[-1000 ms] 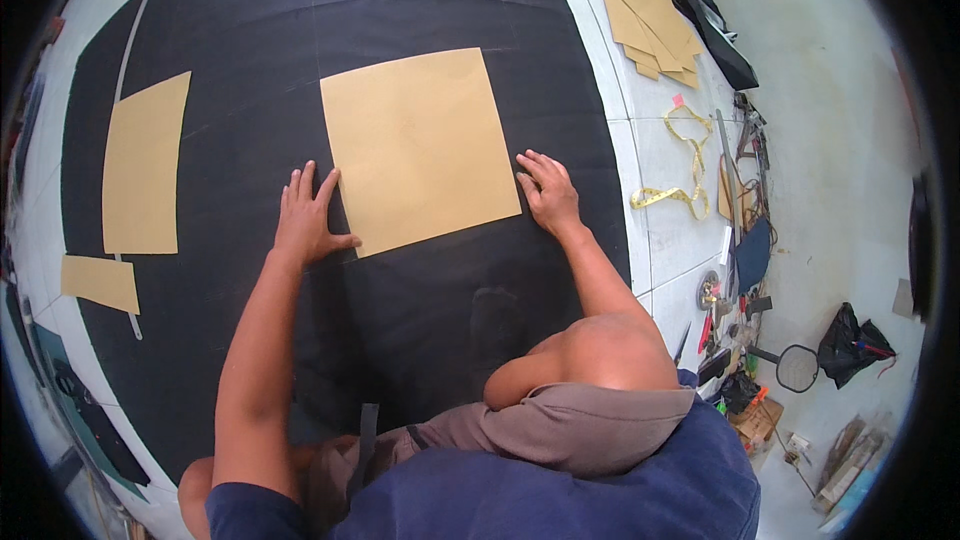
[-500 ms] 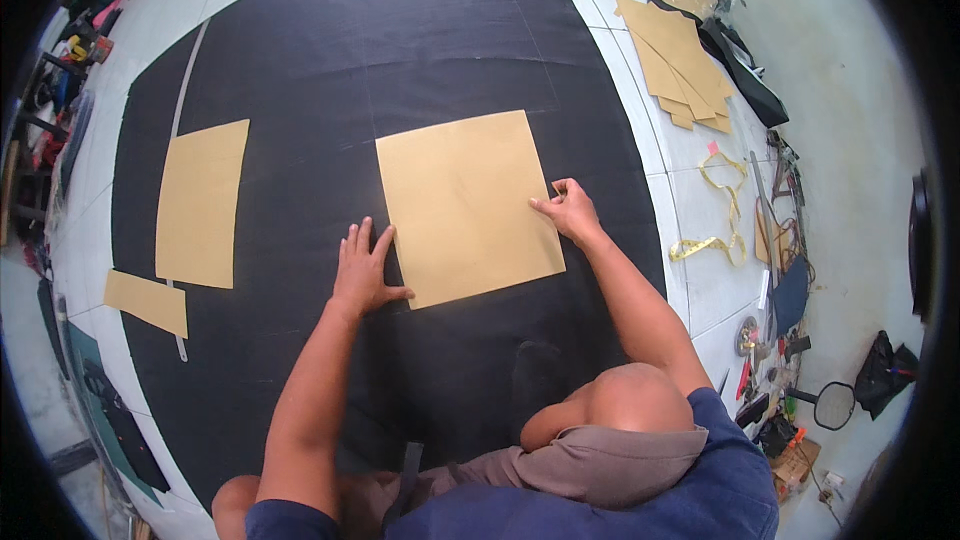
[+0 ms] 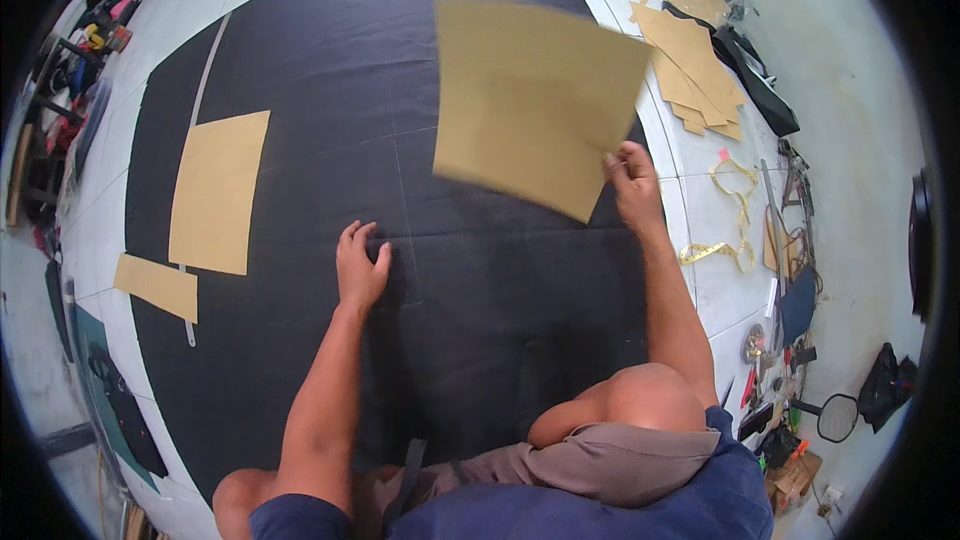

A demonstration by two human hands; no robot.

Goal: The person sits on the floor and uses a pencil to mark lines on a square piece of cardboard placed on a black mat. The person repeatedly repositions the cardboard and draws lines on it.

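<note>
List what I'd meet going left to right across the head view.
Flat-lying tan sheet, left hand, raised tan sheet, right hand pinching its edge, yellow measuring tape, black bag.

Shirt: plain navy blue, across the bottom of the frame
Left sleeve: short, navy blue, lower left
Shorts: grey-brown, lower right of centre
Strap: narrow, flat, dark, bottom centre
Left hand: bare
Right hand: bare

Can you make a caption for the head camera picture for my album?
Right hand holds a big tan sheet by its edge above black cloth; left hand is empty.
</note>
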